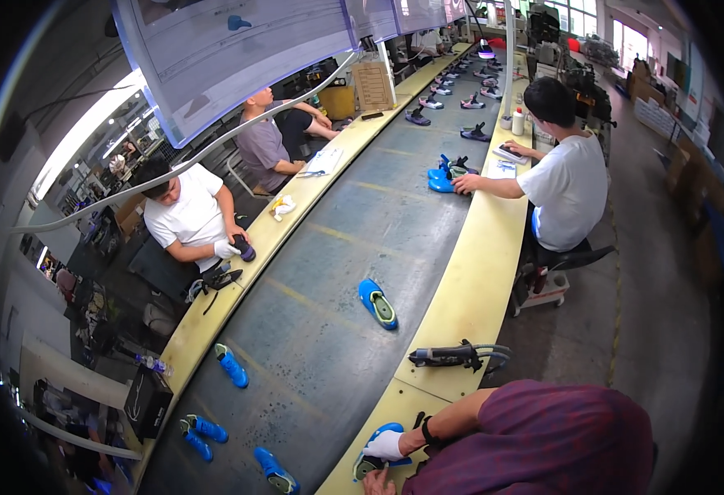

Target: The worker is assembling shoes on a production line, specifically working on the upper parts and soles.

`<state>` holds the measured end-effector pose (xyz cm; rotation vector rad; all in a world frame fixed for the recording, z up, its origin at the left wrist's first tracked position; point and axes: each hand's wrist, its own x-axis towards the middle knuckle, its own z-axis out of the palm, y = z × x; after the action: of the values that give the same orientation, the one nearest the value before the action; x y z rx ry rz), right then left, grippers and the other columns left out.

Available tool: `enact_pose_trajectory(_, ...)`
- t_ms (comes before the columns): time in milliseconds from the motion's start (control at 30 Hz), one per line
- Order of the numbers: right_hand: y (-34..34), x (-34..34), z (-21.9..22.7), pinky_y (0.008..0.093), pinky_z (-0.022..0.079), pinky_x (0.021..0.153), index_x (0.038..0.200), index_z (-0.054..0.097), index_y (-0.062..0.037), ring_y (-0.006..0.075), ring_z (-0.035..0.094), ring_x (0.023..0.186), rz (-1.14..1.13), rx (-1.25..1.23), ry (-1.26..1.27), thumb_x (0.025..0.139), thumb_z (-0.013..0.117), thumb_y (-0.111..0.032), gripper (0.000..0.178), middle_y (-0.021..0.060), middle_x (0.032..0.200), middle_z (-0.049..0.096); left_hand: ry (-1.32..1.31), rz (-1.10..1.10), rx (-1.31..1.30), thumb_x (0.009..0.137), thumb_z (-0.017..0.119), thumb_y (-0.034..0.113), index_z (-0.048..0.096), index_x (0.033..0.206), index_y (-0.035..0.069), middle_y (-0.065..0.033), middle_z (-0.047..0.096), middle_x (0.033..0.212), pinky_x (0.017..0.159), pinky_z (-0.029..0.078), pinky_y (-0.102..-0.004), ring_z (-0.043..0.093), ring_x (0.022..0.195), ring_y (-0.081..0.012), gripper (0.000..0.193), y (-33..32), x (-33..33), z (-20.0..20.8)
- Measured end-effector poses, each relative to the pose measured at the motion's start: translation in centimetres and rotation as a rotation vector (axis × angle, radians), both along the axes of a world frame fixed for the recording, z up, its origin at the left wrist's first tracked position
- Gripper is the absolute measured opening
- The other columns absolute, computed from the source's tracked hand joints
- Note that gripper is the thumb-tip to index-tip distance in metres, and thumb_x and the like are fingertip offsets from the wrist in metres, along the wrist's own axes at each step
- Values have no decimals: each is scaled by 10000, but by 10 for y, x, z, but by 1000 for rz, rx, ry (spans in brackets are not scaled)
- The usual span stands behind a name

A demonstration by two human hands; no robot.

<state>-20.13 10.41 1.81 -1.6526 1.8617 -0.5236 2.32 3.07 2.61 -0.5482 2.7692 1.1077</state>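
At the lower edge, a blue shoe (388, 428) with a dark insole lies on the yellow bench ledge. My right hand (384, 446), in a white glove, grips it from above; a black band circles that forearm. Bare and partly cut off by the frame, my left hand (378, 482) has its fingers closed at the near end of the same shoe. A small blue strip shows beside the two hands; what it belongs to is unclear. Just up the ledge lies a black hand tool (444, 355) with grey hoses.
A dark conveyor belt (329, 247) runs along my left, carrying a blue shoe (377, 304) and several others nearer. Farther up, a worker in white (572, 190) touches blue shoes. Across sit two workers; one handles a dark shoe (243, 247). Screens (238, 58) hang above.
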Motion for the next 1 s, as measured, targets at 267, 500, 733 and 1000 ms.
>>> enact_pose_trajectory(267,-7,9,-6,485,597,708,1022,713,-78,387,767,831,22,-54,149,888,688,-169,164,163,878,752,-272,47,222,967,649,191,670,1384,89,-282,590,1384,1075,467,-549,547,1292,-477,430,-33,-19,41)
enact_pose_trajectory(500,-18,21,-53,475,593,728,1095,706,-101,381,753,833,10,-97,126,937,645,-200,196,151,880,740,271,60,-97,949,745,243,524,1477,13,-285,582,1427,1139,400,-559,516,1352,-483,617,-52,-18,-52)
enact_pose_trajectory(733,-16,22,-22,470,568,658,873,757,-71,369,715,743,18,-189,122,835,705,-165,114,160,827,753,317,256,-84,950,724,175,503,1485,-12,-289,573,1433,1166,351,-590,499,1355,-490,609,-37,-12,-79)
enact_pose_trajectory(1000,-14,8,-45,467,572,685,1021,731,-100,367,723,779,-63,-47,-93,903,667,-202,168,163,863,746,340,327,-66,972,696,269,567,1407,-26,-290,621,1339,1120,399,-586,553,1267,-493,541,-34,-15,-76)
